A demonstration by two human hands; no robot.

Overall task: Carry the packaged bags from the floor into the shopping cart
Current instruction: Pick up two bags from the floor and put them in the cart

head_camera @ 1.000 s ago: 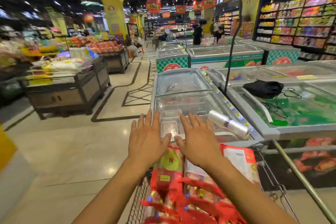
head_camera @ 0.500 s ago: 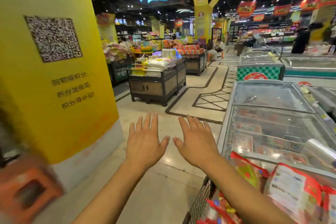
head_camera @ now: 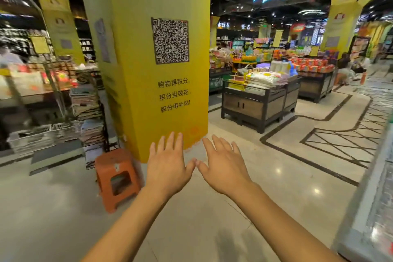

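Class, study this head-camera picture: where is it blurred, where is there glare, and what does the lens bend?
Head view: shelves at left and orange stool are smeared; head view: lights leave glare spots on the polished floor; head view: the wide lens bows the yellow pillar and dark floor inlay; left hand and right hand look sharp.

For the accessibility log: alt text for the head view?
Left hand and right hand reach forward, open and empty, above the floor. Ahead stands a yellow pillar with a QR code, an orange stool beside it.
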